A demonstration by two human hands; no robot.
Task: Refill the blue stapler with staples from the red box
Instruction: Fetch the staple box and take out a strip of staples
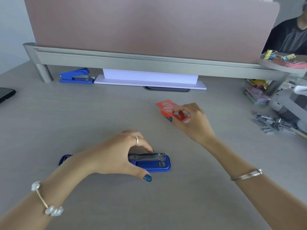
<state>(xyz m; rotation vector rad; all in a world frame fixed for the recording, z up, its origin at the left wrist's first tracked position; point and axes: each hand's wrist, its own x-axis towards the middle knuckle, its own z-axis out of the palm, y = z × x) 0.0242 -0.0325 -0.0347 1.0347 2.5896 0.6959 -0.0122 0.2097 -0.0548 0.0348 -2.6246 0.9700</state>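
A blue stapler [149, 165] lies swung fully open on the grey desk, its metal staple channel facing up. My left hand [116, 155] rests over its middle, fingers on the channel and thumb at the base's near edge. To the right and farther back sits the small red staple box [167, 108], its flap open. My right hand [192, 120] is on the box, thumb at its near side and fingertips pinching a strip of staples [181, 113] at the open end.
A second blue stapler [75, 76] stands closed at the back left, next to a white paper stack [149, 80] under the partition rail. Loose staple strips [272, 123] pile at the right. A dark phone [5, 94] lies at the left edge. Another person sits behind the partition.
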